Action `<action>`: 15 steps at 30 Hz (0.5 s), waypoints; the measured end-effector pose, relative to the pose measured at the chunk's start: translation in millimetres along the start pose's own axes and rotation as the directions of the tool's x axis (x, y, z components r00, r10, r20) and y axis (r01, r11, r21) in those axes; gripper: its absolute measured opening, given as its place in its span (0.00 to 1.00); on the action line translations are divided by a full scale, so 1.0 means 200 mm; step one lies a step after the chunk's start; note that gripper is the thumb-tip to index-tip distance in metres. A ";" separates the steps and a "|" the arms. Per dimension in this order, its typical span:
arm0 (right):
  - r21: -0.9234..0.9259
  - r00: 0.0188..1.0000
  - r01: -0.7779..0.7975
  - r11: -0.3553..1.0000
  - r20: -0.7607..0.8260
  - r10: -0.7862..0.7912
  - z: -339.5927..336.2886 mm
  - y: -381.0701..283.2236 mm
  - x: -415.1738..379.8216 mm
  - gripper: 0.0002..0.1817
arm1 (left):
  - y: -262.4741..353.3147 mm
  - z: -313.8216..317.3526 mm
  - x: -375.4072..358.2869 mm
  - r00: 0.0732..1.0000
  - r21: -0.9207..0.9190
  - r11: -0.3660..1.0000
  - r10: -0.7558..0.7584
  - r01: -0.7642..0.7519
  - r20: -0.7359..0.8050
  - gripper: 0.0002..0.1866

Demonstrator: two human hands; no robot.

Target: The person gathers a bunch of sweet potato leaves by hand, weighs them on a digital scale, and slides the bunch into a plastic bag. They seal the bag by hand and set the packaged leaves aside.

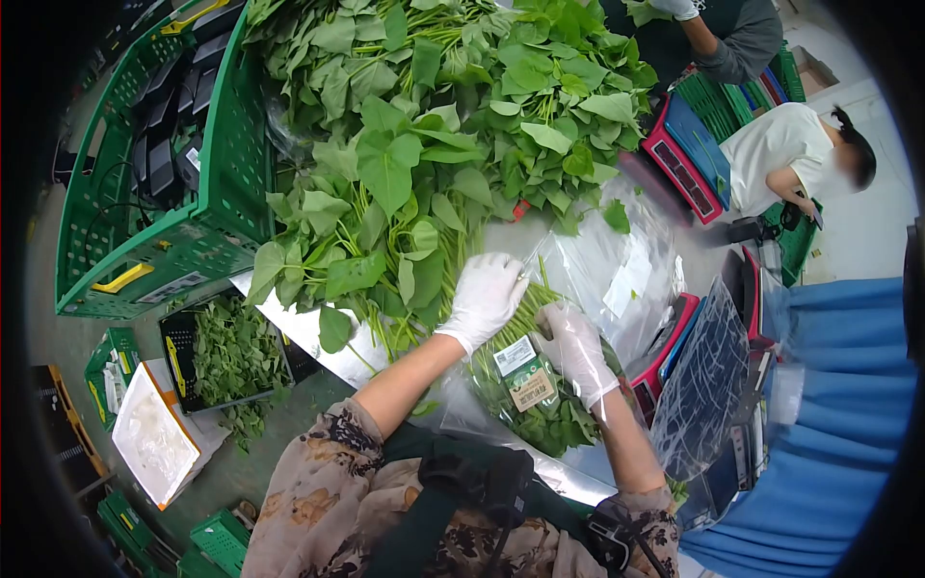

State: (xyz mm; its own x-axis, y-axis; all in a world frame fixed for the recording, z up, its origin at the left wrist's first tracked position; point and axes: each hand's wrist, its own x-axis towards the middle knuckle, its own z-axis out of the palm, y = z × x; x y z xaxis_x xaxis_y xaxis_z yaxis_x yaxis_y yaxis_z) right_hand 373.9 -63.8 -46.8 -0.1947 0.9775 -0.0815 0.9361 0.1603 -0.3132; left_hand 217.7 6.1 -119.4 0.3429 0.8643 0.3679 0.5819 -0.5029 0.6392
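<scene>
My left hand (485, 297), in a white glove, rests on the green stems at the upper opening of a clear bag. Its fingers are pressed together around stems. My right hand (575, 354), also gloved in white, lies along the right side of the labelled bag of leafy greens (525, 378), with its fingertips bent at the stems. The bag's leaves point toward my body and its stems point away. Beyond my hands a large heap of leafy greens (385, 164) covers the table. Clear plastic bags (617, 260) lie right of the heap.
A green crate (236, 144) with black devices stands at the upper left. Below it is a black crate of greens (231, 352). Red-rimmed scales (679, 159) line the right side. A co-worker's gloved hand (674, 8) and a person in white (785, 154) are at the upper right.
</scene>
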 end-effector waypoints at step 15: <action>0.250 0.989 0.090 0.964 0.091 -0.116 -0.15 0.04 -0.25 0.06 | -0.01 0.02 0.00 1.000 -0.026 1.000 -0.009 0.009 -0.008 0.09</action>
State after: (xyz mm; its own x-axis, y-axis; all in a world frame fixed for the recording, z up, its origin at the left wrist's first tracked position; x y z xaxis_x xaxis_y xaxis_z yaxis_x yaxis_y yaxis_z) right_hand 399.5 -107.2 -16.1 -0.3276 0.9358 -0.1301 0.8117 0.2082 -0.5457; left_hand 218.6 6.6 -123.4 0.3317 0.8688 0.3677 0.5652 -0.4951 0.6599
